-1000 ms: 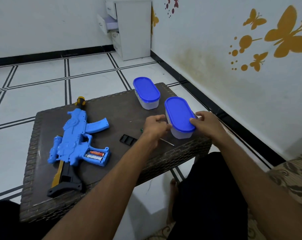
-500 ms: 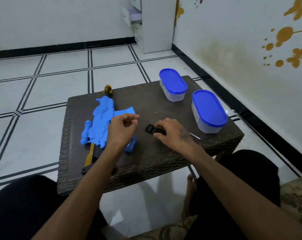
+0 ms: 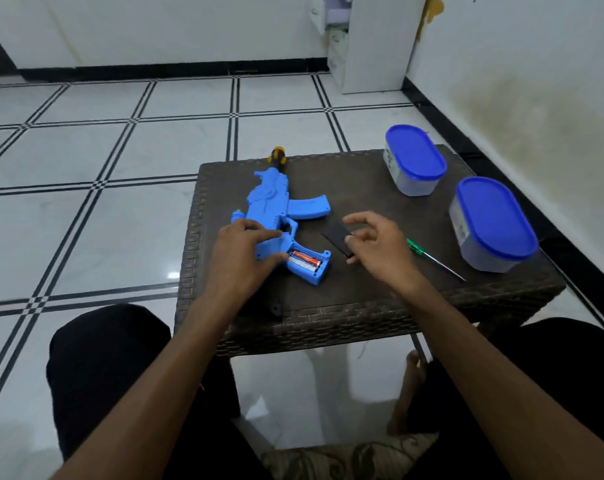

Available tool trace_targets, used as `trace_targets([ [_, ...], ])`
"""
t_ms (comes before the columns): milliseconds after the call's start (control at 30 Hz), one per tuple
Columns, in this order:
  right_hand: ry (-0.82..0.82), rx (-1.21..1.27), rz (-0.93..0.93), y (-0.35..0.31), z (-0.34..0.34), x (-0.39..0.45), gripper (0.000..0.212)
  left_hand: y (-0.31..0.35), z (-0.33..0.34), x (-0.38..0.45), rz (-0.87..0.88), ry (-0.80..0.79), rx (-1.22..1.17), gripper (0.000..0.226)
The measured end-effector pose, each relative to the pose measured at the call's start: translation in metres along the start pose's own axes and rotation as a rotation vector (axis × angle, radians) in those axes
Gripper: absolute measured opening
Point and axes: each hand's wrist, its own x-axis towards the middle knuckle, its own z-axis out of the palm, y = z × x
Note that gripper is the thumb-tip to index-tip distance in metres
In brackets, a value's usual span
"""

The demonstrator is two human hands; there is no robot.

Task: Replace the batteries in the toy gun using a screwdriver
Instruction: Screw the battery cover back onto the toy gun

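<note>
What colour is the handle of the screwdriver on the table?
Green, on the screwdriver; the head view shows it best.

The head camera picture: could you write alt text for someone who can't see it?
A person's left hand steadies a blue toy gun on a dark wicker table, its open grip compartment showing batteries, while the right hand holds a black battery cover. A green-handled screwdriver and two blue-lidded containers sit to the right.

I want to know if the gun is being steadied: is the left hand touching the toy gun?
Touching. The head view shows the left hand resting on the toy gun, fingers on its body beside the open battery compartment.
</note>
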Motion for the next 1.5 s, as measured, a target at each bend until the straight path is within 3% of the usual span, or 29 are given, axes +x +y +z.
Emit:
trace_targets([
  [100,-0.108,0.149,-0.018,-0.007,0.000,-0.012,0.023,0.005,0.001,-0.002,0.014,-0.051,0.088,0.053],
  [200,-0.267,0.092,-0.047,-0.006,0.000,-0.019,0.020,0.006,0.000,-0.001,0.002,-0.062,0.105,0.053],
  [267,-0.301,-0.004,-0.059,-0.003,0.000,-0.020,0.029,0.006,0.001,0.000,0.002,-0.066,0.115,0.053],
  [400,-0.242,-0.200,-0.193,0.000,0.004,-0.019,0.042,0.006,0.000,0.002,-0.016,-0.075,0.105,0.055],
  [600,-0.139,-0.284,-0.388,0.013,-0.002,-0.030,0.027,0.005,0.001,0.004,-0.020,-0.068,0.078,0.055],
  [1233,-0.071,-0.428,-0.560,0.015,0.015,-0.022,0.027,0.005,0.001,0.004,-0.019,-0.076,0.087,0.054],
  [1500,-0.161,-0.444,-0.600,0.013,0.020,-0.008,0.030,0.004,0.003,0.005,-0.023,-0.086,0.071,0.054],
])
